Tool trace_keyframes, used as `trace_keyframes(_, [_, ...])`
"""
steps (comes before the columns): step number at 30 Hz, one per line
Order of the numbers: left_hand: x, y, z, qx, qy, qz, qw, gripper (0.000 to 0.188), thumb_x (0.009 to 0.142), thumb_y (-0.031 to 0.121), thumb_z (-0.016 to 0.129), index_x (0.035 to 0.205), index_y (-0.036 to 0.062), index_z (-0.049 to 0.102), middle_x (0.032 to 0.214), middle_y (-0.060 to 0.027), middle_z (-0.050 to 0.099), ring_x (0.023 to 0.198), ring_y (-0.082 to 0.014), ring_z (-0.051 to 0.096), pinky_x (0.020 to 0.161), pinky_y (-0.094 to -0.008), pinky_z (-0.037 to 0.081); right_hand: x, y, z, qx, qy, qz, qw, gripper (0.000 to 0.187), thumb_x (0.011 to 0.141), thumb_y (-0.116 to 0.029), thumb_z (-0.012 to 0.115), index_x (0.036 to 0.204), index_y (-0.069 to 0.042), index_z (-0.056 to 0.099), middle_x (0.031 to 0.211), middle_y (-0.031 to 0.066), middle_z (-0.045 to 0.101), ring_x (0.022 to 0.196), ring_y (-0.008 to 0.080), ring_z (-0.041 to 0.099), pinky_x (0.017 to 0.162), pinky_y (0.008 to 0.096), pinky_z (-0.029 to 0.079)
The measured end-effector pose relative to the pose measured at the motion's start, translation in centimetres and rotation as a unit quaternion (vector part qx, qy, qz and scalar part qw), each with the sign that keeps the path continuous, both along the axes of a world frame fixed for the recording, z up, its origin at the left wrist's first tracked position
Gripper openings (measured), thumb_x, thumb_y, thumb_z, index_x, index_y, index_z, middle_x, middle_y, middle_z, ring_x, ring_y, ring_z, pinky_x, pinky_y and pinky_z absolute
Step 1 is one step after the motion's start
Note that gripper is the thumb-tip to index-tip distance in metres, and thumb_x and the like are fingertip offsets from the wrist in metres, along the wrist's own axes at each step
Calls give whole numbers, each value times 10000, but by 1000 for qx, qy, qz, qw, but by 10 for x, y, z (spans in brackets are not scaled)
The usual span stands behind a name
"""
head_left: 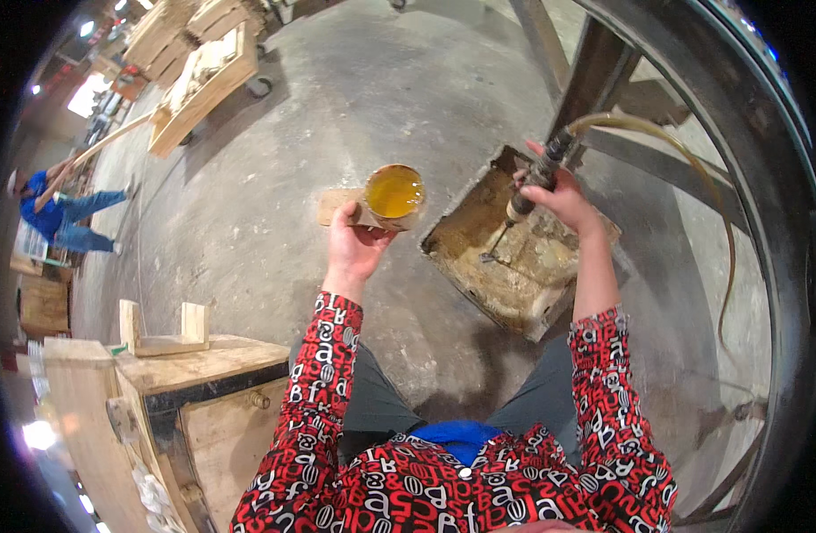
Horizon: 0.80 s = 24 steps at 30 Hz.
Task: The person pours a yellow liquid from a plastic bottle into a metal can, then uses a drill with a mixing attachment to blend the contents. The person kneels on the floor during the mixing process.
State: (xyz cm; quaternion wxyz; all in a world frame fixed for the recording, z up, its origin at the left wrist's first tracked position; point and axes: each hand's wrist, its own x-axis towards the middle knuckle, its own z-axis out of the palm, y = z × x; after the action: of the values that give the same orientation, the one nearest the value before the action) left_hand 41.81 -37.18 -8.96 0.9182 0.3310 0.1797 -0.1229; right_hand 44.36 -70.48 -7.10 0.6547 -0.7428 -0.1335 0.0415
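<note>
Over the concrete floor (pixel 337 115), just left of a stained rectangular tray (pixel 461 218), sits a round cup (pixel 411 220) of amber-yellow liquid (pixel 394 190), held up in the left hand (pixel 362 249); that hand is curled around the cup's near side, its thumb against a flat wooden piece (pixel 334 208) that juts out to the left, though whether this is joined to the cup I cannot tell; the right hand (pixel 563 195) grips a dark cylindrical power tool (pixel 545 169) above the tray, fingers wrapped about its body; from the tool a thin shaft slants down to a small grey head (pixel 488 258), and whether the head touches the tray's crusted inside I cannot tell; a translucent yellowish hose (pixel 617 118) arches from its upper end toward a dark metal frame (pixel 594 75) on the right; at lower left stands a wooden cabinet (pixel 234 431), a U-shaped wooden bracket (pixel 170 345) on top; farther off, a person in blue (pixel 57 209) grasps the long handle of a loaded wooden cart (pixel 203 98).
</note>
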Motion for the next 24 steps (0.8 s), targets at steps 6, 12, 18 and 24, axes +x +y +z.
trace_keyframes(6, [1, -3, -15, -115, -1, 41, 992, 353, 899, 338, 376, 1137, 113, 510, 1189, -82, 518, 1091, -256, 495, 929, -428, 408, 6, 32, -31, 169, 32, 8, 985, 529, 698, -106, 706, 1190, -64, 516, 1063, 24, 577, 916, 129, 560, 853, 277, 438])
trace_keyframes(12, [7, -26, -37, -119, 34, 130, 984, 378, 873, 325, 344, 1068, 55, 522, 1078, -77, 572, 1055, -249, 528, 934, -449, 403, 11, 50, -48, 149, 22, -98, 984, 362, 739, -123, 663, 1064, -44, 526, 859, 31, 600, 770, 128, 587, 723, 299, 470])
trace_keyframes(18, [-1, -40, -100, -150, 88, 181, 968, 411, 898, 376, 371, 1116, 46, 486, 1079, -84, 545, 1033, -257, 534, 900, -465, 431, 6, 64, 8, 131, -147, -140, 970, 377, 745, -145, 663, 1062, -8, 510, 734, 45, 576, 693, 131, 568, 677, 297, 466])
trace_keyframes(24, [-8, -41, -154, -157, 127, 217, 955, 437, 911, 469, 350, 1036, 78, 498, 1000, -72, 574, 969, -250, 567, 863, -439, 460, -30, 99, 87, 233, -250, -71, 937, 697, 735, -614, 589, 1108, -37, 476, 710, 55, 521, 691, 183, 515, 666, 372, 445])
